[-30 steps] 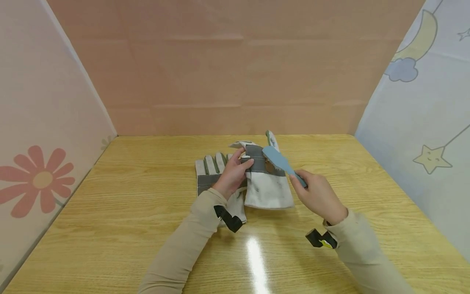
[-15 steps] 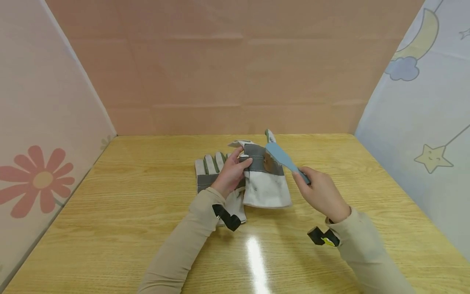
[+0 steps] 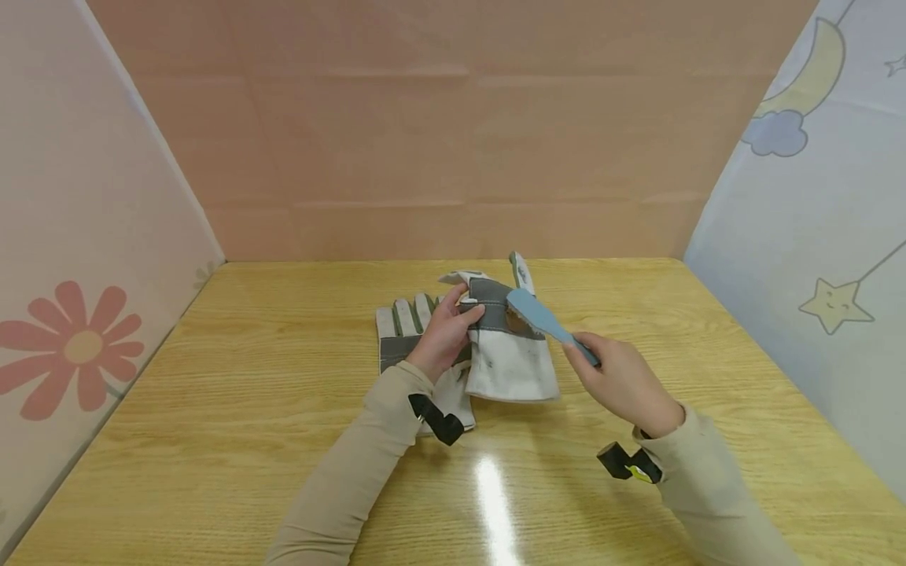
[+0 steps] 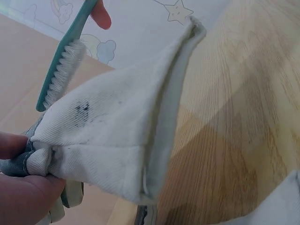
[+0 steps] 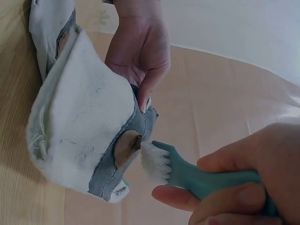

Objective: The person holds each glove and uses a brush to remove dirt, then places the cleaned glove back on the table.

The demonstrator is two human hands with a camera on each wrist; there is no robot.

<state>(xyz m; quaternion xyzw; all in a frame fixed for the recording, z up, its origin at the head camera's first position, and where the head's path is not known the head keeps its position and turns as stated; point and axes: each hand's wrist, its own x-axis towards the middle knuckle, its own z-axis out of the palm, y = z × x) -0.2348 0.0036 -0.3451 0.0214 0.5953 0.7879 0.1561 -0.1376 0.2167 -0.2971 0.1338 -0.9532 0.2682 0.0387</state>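
Extending rightward from left hand [image 3: 443, 338]: 1 glove [image 3: 511, 364].

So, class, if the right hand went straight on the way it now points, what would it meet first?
The right hand, brush leading, would probably meet the glove held in the left hand, near its brown patch; whether the bristles touch it now is hard to tell.
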